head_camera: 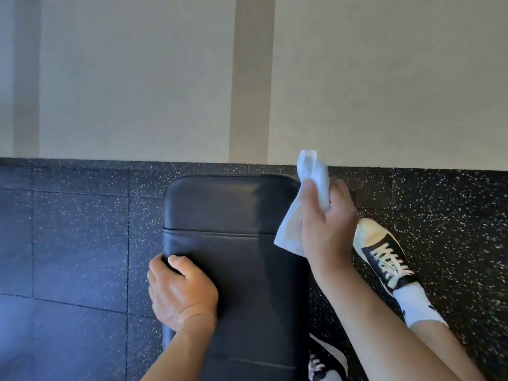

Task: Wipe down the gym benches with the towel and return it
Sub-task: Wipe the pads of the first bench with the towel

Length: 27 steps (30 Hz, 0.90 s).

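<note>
The towel [308,204] is white, thin and crumpled, bunched in my right hand [327,229], whose fingers curl round it, right of centre in the frame and above the worktop's far right corner. My left hand [181,292] grips the left edge of the worktop [233,243], a black padded one with a cross seam. Speckled floor [82,229] lies open to the left; my shoe [384,254] stands to the right.

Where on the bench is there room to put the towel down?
The bench pad is bare from its far end by the wall down the middle, between the two hands. The left edge is taken by the left hand gripping it. The right edge is crowded by the right hand holding the towel.
</note>
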### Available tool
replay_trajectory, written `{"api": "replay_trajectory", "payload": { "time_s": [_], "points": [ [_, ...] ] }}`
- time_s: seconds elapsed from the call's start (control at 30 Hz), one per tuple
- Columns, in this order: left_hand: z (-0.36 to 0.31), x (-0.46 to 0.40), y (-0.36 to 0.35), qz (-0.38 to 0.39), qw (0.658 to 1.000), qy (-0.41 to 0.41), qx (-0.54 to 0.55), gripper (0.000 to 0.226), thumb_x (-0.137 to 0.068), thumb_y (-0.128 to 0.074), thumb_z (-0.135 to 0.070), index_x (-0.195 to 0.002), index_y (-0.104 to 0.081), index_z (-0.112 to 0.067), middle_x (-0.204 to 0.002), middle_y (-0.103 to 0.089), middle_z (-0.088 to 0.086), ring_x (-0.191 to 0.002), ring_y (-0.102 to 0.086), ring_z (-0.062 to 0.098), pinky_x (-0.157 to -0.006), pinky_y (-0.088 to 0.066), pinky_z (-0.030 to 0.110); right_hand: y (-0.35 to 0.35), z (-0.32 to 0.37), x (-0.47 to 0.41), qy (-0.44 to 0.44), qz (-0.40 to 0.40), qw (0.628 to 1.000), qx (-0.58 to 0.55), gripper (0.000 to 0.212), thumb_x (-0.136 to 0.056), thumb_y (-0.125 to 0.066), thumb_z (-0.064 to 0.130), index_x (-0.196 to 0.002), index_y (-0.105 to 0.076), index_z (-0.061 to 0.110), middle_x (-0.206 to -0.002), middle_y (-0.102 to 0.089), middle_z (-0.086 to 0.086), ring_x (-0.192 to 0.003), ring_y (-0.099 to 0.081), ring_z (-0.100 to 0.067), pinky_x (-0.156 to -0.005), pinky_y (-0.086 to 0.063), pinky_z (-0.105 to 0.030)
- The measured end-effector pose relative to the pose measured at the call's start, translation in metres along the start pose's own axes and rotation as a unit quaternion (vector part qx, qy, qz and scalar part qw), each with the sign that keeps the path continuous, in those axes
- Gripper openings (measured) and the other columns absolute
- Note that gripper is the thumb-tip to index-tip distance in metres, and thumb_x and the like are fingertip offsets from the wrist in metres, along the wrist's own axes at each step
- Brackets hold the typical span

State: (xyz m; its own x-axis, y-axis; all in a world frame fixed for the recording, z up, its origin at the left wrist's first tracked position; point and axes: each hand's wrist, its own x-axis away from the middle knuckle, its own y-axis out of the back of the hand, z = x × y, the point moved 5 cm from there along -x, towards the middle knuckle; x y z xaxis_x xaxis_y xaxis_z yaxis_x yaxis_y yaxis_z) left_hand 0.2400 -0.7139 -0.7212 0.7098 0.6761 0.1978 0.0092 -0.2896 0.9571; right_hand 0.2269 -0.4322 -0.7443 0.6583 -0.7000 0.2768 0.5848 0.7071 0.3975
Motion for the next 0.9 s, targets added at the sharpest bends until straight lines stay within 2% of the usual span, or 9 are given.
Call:
{"api": "replay_trajectory", "payload": {
  "time_s": [0.13,0.27,0.37,0.53,0.67,0.73,0.8,0.83,0.9],
  "points": [
    [0.000,-0.001,-0.001,0.007,1.000,0.002,-0.012,0.071,-0.091,-0.015,-0.052,-0.133,-0.053,-0.008,-0.135,-0.058,0.021,-0.118,-0.054,0.047,-0.097,-0.041,0.059,0.000,-0.001,-0.006,-0.028,0.003,1.000,-0.005,0.041,-0.101,-0.065,0.030,-0.068,-0.041,0.026,-0.071,-0.048,0.003,-0.061,-0.045,-0.009,-0.061,-0.038,-0.026],
    [0.002,0.000,-0.001,0.006,1.000,0.000,-0.012,0.070,-0.092,-0.014,-0.053,-0.132,-0.052,-0.009,-0.135,-0.058,0.021,-0.118,-0.055,0.047,-0.097,-0.043,0.061,0.017,-0.017,0.037,-0.059,-0.004,0.998,-0.035,0.039,-0.102,-0.065,0.027,-0.070,-0.044,0.030,-0.072,-0.050,0.002,-0.063,-0.048,-0.010,-0.062,-0.042,-0.027],
    [0.004,-0.001,-0.003,0.002,1.000,0.001,-0.010,0.071,-0.092,-0.014,-0.053,-0.132,-0.052,-0.010,-0.134,-0.058,0.021,-0.116,-0.056,0.048,-0.096,-0.044,0.060,0.025,-0.028,0.059,-0.063,-0.006,0.998,-0.022,0.039,-0.103,-0.065,0.027,-0.070,-0.044,0.024,-0.071,-0.049,0.001,-0.062,-0.048,-0.011,-0.061,-0.039,-0.023],
    [0.004,0.000,-0.003,-0.003,1.000,0.000,-0.009,0.067,-0.093,-0.016,-0.051,-0.132,-0.053,-0.011,-0.136,-0.059,0.020,-0.116,-0.056,0.048,-0.096,-0.043,0.059,0.010,-0.018,0.018,-0.070,-0.010,0.997,-0.043,0.043,-0.102,-0.065,0.029,-0.067,-0.041,0.024,-0.066,-0.047,0.002,-0.059,-0.043,-0.009,-0.059,-0.038,-0.027],
    [0.003,0.000,-0.003,0.001,1.000,-0.001,-0.009,0.067,-0.093,-0.016,-0.051,-0.132,-0.053,-0.010,-0.135,-0.059,0.020,-0.116,-0.057,0.047,-0.098,-0.043,0.061,-0.003,0.005,-0.010,0.026,-0.010,0.999,0.025,0.042,-0.100,-0.067,0.028,-0.069,-0.040,0.022,-0.073,-0.049,0.000,-0.064,-0.047,-0.016,-0.061,-0.036,-0.027],
    [0.003,0.000,-0.002,0.003,1.000,0.002,-0.006,0.068,-0.092,-0.016,-0.052,-0.132,-0.053,-0.010,-0.135,-0.059,0.020,-0.116,-0.056,0.047,-0.098,-0.043,0.061,0.003,0.011,-0.002,0.089,0.013,0.994,0.056,0.028,-0.099,-0.068,0.025,-0.075,-0.054,0.022,-0.080,-0.047,0.002,-0.068,-0.048,-0.018,-0.064,-0.036,-0.023],
    [0.003,0.001,-0.001,0.002,1.000,0.003,-0.002,0.071,-0.091,-0.015,-0.053,-0.132,-0.054,-0.010,-0.135,-0.059,0.021,-0.117,-0.056,0.047,-0.097,-0.042,0.060,0.017,0.010,0.015,0.163,0.045,0.981,0.098,0.008,-0.099,-0.068,0.021,-0.098,-0.075,0.016,-0.084,-0.046,0.003,-0.070,-0.049,-0.018,-0.065,-0.039,-0.023],
    [0.002,0.001,-0.001,0.002,1.000,0.002,0.002,0.072,-0.090,-0.015,-0.054,-0.132,-0.054,-0.010,-0.135,-0.059,0.021,-0.117,-0.055,0.046,-0.096,-0.041,0.060,0.024,0.009,0.023,0.194,0.055,0.972,0.120,0.016,-0.099,-0.068,0.018,-0.111,-0.077,0.015,-0.085,-0.046,0.003,-0.070,-0.049,-0.019,-0.064,-0.041,-0.024],
    [0.000,0.001,-0.001,0.003,1.000,0.001,0.008,0.074,-0.089,-0.014,-0.055,-0.132,-0.055,-0.010,-0.133,-0.059,0.020,-0.116,-0.055,0.046,-0.095,-0.041,0.059,0.029,0.007,0.031,0.249,0.069,0.953,0.160,0.027,-0.098,-0.068,0.014,-0.124,-0.076,0.016,-0.085,-0.048,0.001,-0.069,-0.049,-0.021,-0.062,-0.043,-0.028]
  ]
}}
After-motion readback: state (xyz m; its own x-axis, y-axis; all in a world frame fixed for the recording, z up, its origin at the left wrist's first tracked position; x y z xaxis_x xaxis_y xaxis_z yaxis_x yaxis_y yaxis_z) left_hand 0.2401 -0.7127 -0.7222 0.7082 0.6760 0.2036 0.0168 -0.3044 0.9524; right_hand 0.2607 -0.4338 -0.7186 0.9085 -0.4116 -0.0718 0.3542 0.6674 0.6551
